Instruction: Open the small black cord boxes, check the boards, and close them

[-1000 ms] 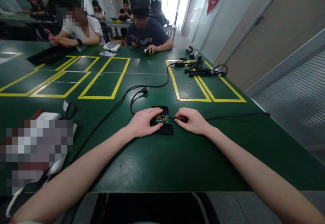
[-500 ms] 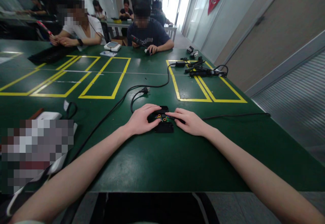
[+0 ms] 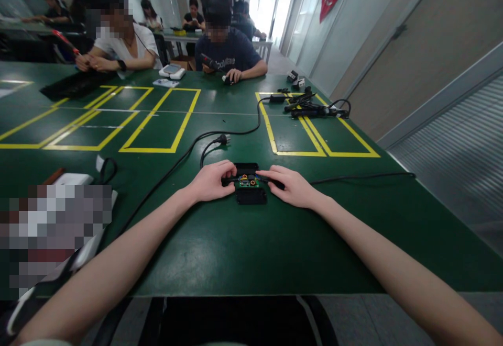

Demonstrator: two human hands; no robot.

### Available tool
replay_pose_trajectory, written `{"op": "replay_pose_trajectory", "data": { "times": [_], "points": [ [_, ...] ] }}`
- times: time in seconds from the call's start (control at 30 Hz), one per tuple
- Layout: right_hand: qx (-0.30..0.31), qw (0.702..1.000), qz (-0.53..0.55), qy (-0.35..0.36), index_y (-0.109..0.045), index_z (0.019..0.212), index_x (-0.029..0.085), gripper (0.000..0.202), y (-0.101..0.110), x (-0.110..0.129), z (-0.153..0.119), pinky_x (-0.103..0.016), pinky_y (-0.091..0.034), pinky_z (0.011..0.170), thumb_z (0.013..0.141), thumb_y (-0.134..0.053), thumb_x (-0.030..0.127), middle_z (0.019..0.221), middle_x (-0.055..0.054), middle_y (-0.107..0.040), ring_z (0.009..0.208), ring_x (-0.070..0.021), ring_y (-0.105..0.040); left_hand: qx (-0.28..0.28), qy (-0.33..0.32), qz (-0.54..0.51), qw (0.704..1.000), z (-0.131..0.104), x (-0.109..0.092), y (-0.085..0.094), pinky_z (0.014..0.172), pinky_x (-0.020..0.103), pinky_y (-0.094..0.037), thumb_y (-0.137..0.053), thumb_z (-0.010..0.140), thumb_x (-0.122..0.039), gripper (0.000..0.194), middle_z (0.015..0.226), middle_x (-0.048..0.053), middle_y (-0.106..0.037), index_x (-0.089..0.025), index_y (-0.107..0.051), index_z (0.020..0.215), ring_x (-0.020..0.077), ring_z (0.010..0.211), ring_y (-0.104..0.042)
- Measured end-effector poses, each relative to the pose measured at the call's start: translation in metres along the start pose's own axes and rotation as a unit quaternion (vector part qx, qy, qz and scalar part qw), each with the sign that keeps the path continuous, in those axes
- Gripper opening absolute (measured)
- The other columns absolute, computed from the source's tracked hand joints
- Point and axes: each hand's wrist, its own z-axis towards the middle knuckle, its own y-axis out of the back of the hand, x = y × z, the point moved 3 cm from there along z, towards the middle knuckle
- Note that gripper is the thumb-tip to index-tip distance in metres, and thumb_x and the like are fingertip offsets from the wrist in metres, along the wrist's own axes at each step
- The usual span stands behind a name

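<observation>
A small green circuit board (image 3: 248, 180) with copper-coloured rings lies between two black casing halves, the far one (image 3: 247, 167) and the near one (image 3: 251, 196). On the board's left side, my left hand (image 3: 215, 180) is closed on a black cable end (image 3: 230, 181). Closed on the black cable end (image 3: 275, 182) at the right is my right hand (image 3: 290, 185), its index fingertip by the board's edge. One cable runs off to the right and another black cord with a plug (image 3: 223, 139) curves beyond my left hand.
Yellow tape (image 3: 294, 153) marks rectangles on the green table (image 3: 196, 246). A pile of black cables and adapters (image 3: 314, 109) lies at the back right. At left is a white item (image 3: 74, 179) beside a blurred area. Two people sit across the table.
My left hand has drawn back to the left, uncovering more of the circuit board and the far casing half. My right hand has kept its hold; the whole view has shifted slightly.
</observation>
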Motion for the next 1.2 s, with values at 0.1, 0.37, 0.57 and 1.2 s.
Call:
{"op": "replay_pose_trajectory", "data": {
  "times": [0.1, 0.37, 0.57, 1.2],
  "points": [
    [-0.021, 1.0, 0.005, -0.011, -0.065, 0.136, 0.024, 0.041, 0.002, -0.001, -0.001, -0.039, -0.058, 0.081, 0.099, -0.05, 0.018, 0.101, -0.008, -0.068, 0.09, -0.0232, -0.066, -0.006, 0.005, -0.005, 1.0, 0.001, 0.0, 0.001, 0.061, 0.025, -0.042, -0.061, 0.075, -0.021, 0.007, 0.074, -0.002, -0.057, -0.019, -0.058, 0.081, 0.014, 0.066, -0.053],
    [-0.075, 0.994, 0.066, -0.035, -0.069, 0.121, 0.021, 0.028, 0.008, 0.005, -0.002, -0.03, -0.052, 0.064, 0.1, -0.051, 0.02, 0.096, -0.006, -0.066, 0.071, -0.0168, -0.061, -0.031, 0.05, -0.119, 0.991, 0.002, -0.001, 0.005, 0.057, 0.022, -0.038, -0.061, 0.074, -0.024, 0.007, 0.067, -0.004, -0.053, -0.017, -0.06, 0.077, 0.011, 0.061, -0.048],
    [-0.078, 0.985, 0.155, -0.012, -0.07, 0.111, 0.019, 0.023, 0.013, 0.01, -0.005, -0.023, -0.041, 0.051, 0.094, -0.056, 0.014, 0.087, -0.003, -0.064, 0.059, -0.0108, -0.051, 0.044, 0.118, -0.26, 0.957, 0.002, -0.006, 0.006, 0.055, 0.02, -0.036, -0.064, 0.067, -0.025, 0.012, 0.063, -0.005, -0.053, -0.016, -0.059, 0.073, 0.008, 0.058, -0.045],
    [-0.036, 0.992, 0.12, 0.014, -0.073, 0.102, 0.018, 0.022, 0.008, 0.009, -0.003, -0.025, -0.047, 0.058, 0.089, -0.056, 0.014, 0.087, -0.005, -0.067, 0.069, -0.0143, -0.06, 0.101, 0.166, -0.311, 0.93, 0.0, -0.005, -0.002, 0.051, 0.019, -0.032, -0.069, 0.065, -0.027, 0.015, 0.061, -0.006, -0.052, -0.016, -0.061, 0.072, 0.008, 0.056, -0.045]
  ]
}}
